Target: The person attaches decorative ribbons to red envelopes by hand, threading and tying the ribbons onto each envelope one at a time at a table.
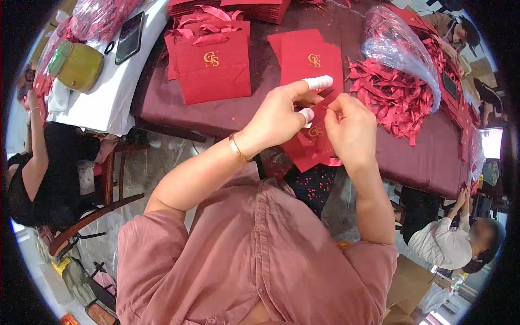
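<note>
A red paper bag [309,154] with a gold monogram is held up at a tilt over the table's front edge. My left hand [279,114] grips its upper left side, with white covers on the thumb and index finger. At the bag's upper right edge, my right hand [352,122] pinches thumb and index finger together; whatever lies between them is too small to make out. A ribbon [331,161] shows at the bag's lower edge. Just beyond my hands lies a flat red bag [314,57] on others.
Finished-looking bags with ribbon handles [214,67] lie left on the dark red tablecloth [195,116]. Loose red ribbons [379,89] spill from a plastic bag at right. A jar [76,66] and phone [130,38] rest on the white-covered surface. Other people sit at both sides.
</note>
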### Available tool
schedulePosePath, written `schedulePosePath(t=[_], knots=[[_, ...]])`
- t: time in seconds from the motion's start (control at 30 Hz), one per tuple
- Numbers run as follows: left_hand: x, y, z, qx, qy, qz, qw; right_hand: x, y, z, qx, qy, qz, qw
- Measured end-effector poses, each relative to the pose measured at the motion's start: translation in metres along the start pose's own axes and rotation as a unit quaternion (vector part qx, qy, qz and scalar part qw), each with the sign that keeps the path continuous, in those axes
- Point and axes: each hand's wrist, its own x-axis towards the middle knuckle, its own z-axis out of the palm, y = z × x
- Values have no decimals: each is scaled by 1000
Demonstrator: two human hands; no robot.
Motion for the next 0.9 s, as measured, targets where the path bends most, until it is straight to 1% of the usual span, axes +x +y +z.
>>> schedulePosePath(t=[0.03,0.1,0.2,0.33,0.4,0.47,0.53,0.6,0.63,0.67,0.73,0.77,0.8,0.83,0.87,0.9], knots=[[-1,0,1,30,3,1,1000,0,-1,0,0,0,0,1000],[-2,0,2,29,7,5,1000,-2,-4,0,-43,-14,-11,999],[-4,-1,1,29,8,1,1000,-4,-7,0,-68,-33,-22,997],[-4,-3,0,10,9,-8,1000,-5,-3,2,-58,-18,-24,998],[-4,-7,-2,-10,5,-9,1000,-5,1,3,0,-25,-5,1000],[-4,-7,-2,-29,1,-9,1000,-5,2,2,-2,-42,-5,999],[-7,-3,2,47,12,-11,999,-7,-1,2,-4,-60,-3,998],[-10,-5,9,87,34,36,995,-8,-13,5,-94,-35,-26,995],[-10,-5,12,128,51,78,987,-9,-16,8,-122,-40,-40,991],[-12,-4,13,128,50,78,987,-9,-17,8,-122,-40,-39,991],[-13,1,12,118,53,45,991,-7,-16,9,-77,-32,-17,996],[-14,-1,11,118,55,44,990,-5,-11,9,-8,-50,20,999],[-15,-3,11,136,56,64,987,-3,-7,9,60,-68,58,994],[-16,-3,11,153,57,85,983,3,-9,2,151,-108,130,974],[-17,-2,13,186,66,89,976,2,-7,4,151,-109,130,974],[-17,-2,13,185,66,89,977,1,-4,7,162,-92,113,976]])
